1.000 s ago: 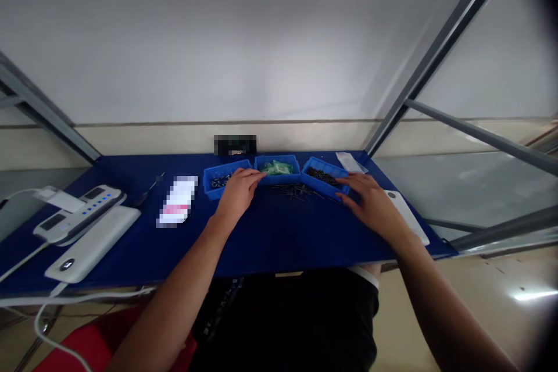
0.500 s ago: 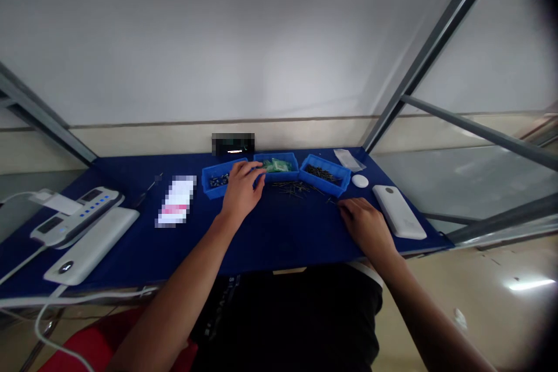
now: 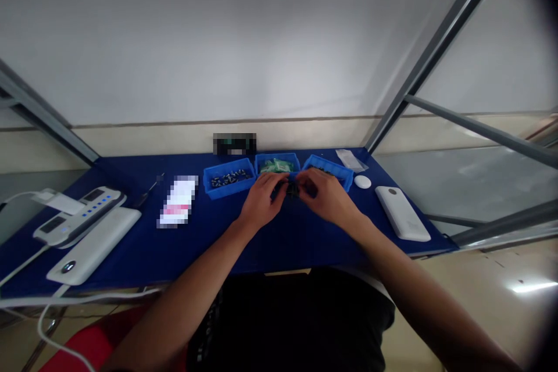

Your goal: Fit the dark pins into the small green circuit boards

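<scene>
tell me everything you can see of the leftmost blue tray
The leftmost blue tray is an open, rectangular bin, apparently plastic. It stands upright on the blue table, turned slightly askew. Many silver and dark pieces, too small to identify, lie loose inside. The left hand is near its right end; whether they touch is unclear.

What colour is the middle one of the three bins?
The middle bin is plain blue; it shows in the head view, the only one.
</scene>
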`<state>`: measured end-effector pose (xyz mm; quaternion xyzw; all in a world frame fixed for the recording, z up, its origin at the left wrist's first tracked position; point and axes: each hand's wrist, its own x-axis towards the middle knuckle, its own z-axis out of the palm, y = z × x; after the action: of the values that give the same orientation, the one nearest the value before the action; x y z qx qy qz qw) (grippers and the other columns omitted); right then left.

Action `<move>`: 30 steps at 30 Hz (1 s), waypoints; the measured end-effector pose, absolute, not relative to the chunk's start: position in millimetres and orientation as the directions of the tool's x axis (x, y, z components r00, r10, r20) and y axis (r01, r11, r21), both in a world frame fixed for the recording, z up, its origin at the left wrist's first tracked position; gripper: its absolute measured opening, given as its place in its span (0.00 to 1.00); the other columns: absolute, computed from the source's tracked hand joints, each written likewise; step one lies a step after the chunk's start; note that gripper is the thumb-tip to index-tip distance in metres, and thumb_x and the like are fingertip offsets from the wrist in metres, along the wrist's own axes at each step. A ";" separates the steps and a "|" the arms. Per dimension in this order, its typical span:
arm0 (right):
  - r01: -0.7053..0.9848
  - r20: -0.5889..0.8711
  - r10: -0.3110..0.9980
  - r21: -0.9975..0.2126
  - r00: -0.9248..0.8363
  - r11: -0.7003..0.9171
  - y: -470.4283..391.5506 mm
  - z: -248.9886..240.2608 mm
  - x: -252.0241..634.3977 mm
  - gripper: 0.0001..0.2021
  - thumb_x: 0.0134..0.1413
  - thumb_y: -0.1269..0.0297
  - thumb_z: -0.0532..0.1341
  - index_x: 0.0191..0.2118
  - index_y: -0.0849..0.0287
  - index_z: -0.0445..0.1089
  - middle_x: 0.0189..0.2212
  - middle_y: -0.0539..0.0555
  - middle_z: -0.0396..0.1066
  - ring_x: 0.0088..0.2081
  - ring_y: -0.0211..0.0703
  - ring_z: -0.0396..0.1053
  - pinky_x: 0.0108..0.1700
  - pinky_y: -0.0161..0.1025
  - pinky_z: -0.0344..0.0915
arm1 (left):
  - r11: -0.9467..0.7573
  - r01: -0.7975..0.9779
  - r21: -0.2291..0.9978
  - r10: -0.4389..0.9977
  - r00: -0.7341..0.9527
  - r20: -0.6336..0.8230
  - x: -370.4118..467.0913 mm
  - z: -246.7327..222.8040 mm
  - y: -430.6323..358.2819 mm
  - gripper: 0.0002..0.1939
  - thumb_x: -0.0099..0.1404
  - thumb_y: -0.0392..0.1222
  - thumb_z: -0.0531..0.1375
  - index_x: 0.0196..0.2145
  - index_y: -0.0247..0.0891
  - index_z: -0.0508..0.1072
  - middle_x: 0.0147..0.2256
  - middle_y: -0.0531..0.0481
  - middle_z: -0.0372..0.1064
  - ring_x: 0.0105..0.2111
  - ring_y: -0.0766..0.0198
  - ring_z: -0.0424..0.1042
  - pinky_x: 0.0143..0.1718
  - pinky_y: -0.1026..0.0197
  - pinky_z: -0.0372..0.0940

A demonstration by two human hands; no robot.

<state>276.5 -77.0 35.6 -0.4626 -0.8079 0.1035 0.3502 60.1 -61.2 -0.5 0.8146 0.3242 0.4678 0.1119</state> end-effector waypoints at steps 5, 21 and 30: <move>0.238 0.465 0.836 -0.811 -0.292 0.534 -42.8 36.1 252.9 0.11 0.62 0.63 0.62 0.48 0.54 0.77 0.42 0.54 0.75 0.41 0.44 0.74 0.43 0.41 0.72 | -0.689 0.420 0.590 0.721 0.312 0.619 59.5 -5.1 -62.1 0.12 0.77 0.42 0.58 0.54 0.40 0.76 0.44 0.44 0.78 0.42 0.55 0.78 0.44 0.52 0.75; 0.030 0.320 0.916 -0.941 -0.244 0.337 -38.3 5.4 250.9 0.15 0.56 0.49 0.72 0.39 0.55 0.77 0.33 0.51 0.78 0.29 0.39 0.72 0.34 0.39 0.73 | -0.674 0.357 0.647 0.739 0.297 0.605 41.0 3.7 -47.7 0.11 0.77 0.46 0.59 0.48 0.44 0.82 0.39 0.48 0.81 0.39 0.58 0.80 0.43 0.55 0.75; 0.103 0.329 0.896 -0.922 -0.298 0.373 -37.9 -2.8 249.9 0.14 0.55 0.51 0.73 0.38 0.55 0.77 0.35 0.51 0.78 0.36 0.42 0.75 0.42 0.40 0.72 | -0.695 0.349 0.628 0.717 0.280 0.638 38.0 7.9 -50.7 0.11 0.76 0.47 0.61 0.48 0.46 0.83 0.38 0.48 0.79 0.38 0.60 0.78 0.40 0.57 0.74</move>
<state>249.9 -37.9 -2.8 -0.3649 -0.6844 0.4249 0.4669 38.0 -50.7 7.9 0.7778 0.3427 0.4927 0.1867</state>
